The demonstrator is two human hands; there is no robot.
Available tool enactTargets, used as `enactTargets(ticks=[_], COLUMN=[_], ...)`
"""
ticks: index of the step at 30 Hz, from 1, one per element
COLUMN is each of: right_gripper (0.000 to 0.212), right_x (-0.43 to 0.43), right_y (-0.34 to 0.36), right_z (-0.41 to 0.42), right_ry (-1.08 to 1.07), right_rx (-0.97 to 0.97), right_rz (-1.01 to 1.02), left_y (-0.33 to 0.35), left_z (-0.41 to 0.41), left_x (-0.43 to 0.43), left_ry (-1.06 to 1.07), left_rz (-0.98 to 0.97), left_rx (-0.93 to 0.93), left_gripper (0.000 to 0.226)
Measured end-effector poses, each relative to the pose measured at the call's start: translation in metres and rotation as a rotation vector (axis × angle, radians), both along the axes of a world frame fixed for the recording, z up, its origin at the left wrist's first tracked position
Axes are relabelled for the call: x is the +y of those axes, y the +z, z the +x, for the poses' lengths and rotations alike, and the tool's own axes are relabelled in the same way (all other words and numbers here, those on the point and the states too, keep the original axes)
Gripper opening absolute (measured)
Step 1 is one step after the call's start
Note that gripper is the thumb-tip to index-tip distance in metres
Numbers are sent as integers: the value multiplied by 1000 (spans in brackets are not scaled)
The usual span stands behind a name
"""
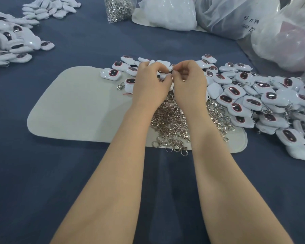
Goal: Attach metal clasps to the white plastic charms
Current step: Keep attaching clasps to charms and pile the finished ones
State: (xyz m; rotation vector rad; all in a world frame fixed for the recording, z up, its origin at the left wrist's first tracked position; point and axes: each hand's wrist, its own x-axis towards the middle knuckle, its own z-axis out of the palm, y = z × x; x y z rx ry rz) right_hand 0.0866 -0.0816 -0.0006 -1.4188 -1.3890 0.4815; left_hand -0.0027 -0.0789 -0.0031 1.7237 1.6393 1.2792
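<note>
At the far edge of the grey felt mat (77,106), the left hand (151,81) grips a small white plastic charm (163,76) in curled fingers. The right hand (189,81) pinches a barely visible silver metal clasp (171,69). Both seem light, hard and slippery, so pinch the edges.

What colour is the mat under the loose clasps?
Pale grey-white mat, clearest in the head view.

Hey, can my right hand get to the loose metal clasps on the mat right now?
Probably, once freed: the right hand and left hand both pinch a white charm, but the clasp pile lies open on the mat beside its wrist.
</note>
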Motion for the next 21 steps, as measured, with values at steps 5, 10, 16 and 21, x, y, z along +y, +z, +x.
enactTargets(ticks=[5,10,16,21], right_gripper=[18,17,12,11], right_x=[-1,-4,-3,-2], right_y=[-2,0,-3,-3], right_z=[-4,-4,-4,-4], right_ry=[25,5,-4,-27], right_rx=[-125,0,-65,91], right_rz=[57,94,29,15], left_y=[-2,-3,-7,-10], left_z=[-2,-1,0,1], left_x=[1,3,5,7], left_ry=[-2,18,11,7], left_rz=[3,36,49,45], left_rx=[21,-23,26,15], left_gripper=[14,14,13,10])
